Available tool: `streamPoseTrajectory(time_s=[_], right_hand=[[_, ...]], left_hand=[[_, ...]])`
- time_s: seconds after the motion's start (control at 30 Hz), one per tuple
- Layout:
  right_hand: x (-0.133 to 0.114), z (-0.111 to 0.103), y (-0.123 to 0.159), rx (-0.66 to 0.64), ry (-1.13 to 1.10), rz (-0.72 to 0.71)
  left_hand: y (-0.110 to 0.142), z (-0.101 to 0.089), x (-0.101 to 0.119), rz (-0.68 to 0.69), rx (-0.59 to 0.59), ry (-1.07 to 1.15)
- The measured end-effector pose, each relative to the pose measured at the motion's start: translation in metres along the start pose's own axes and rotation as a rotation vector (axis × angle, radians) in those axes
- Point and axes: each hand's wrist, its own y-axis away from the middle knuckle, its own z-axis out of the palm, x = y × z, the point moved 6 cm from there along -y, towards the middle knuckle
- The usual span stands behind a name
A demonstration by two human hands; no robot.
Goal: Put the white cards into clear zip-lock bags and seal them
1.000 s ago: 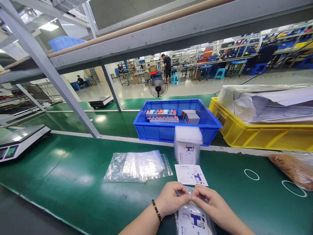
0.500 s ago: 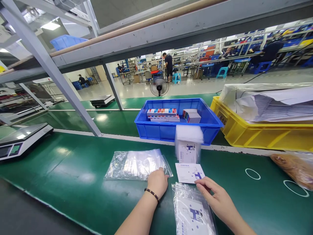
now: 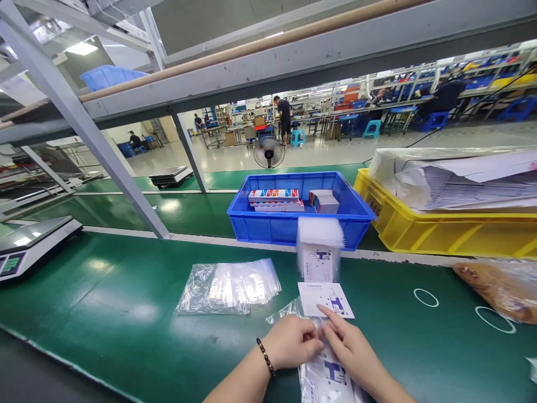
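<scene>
My left hand (image 3: pixel 290 342), a beaded bracelet at its wrist, is closed on a clear plastic bag (image 3: pixel 289 309). The fingers of my right hand (image 3: pixel 350 348) meet it at the bag's edge, thumb pinching there, and the index finger stretches over a white printed card (image 3: pixel 321 296). Below both hands lie filled clear bags with printed cards (image 3: pixel 331 380), partly covered by the hands. A fanned stack of clear bags (image 3: pixel 245 282) rests to the left. Beyond the card stands a pile of white sleeves and bagged cards (image 3: pixel 319 234).
A blue bin (image 3: pixel 272 226) with small printed boxes stands behind the pile. To its right, a yellow bin (image 3: pixel 440 235) holds stacked paper. Rubber bands (image 3: pixel 425 298) and a bag of brown material (image 3: pixel 490 288) lie at right. A scale (image 3: pixel 37 240) sits far left on the green bench.
My left hand has moved right from the bag stack, bringing a clear bag to my right hand. The right hand has shifted slightly left; the view has turned a little.
</scene>
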Motion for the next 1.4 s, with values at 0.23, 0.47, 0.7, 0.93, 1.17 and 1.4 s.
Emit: streamPoseTrajectory(time_s=[0.23, 0.47, 0.7, 0.93, 1.17, 1.4], right_hand=[[-0.014, 0.005, 0.009, 0.079, 0.370, -0.416], [-0.024, 0.002, 0.009, 0.069, 0.272, -0.340], [-0.024, -0.005, 0.008, 0.107, 0.138, -0.256], [-0.018, 0.000, 0.008, 0.267, 0.331, -0.256], [-0.025, -0.002, 0.010, 0.298, 0.377, -0.312], [-0.033, -0.007, 0.014, 0.355, 0.404, -0.399]], left_hand=[[-0.008, 0.001, -0.018, -0.157, 0.256, 0.441], [-0.008, 0.005, -0.017, -0.130, 0.295, 0.444], [-0.001, 0.002, 0.001, 0.023, 0.268, 0.230], [-0.005, 0.005, -0.003, -0.022, 0.228, 0.087], [-0.008, 0.007, -0.008, -0.058, 0.196, 0.194], [-0.004, 0.009, -0.003, -0.033, 0.169, 0.284]])
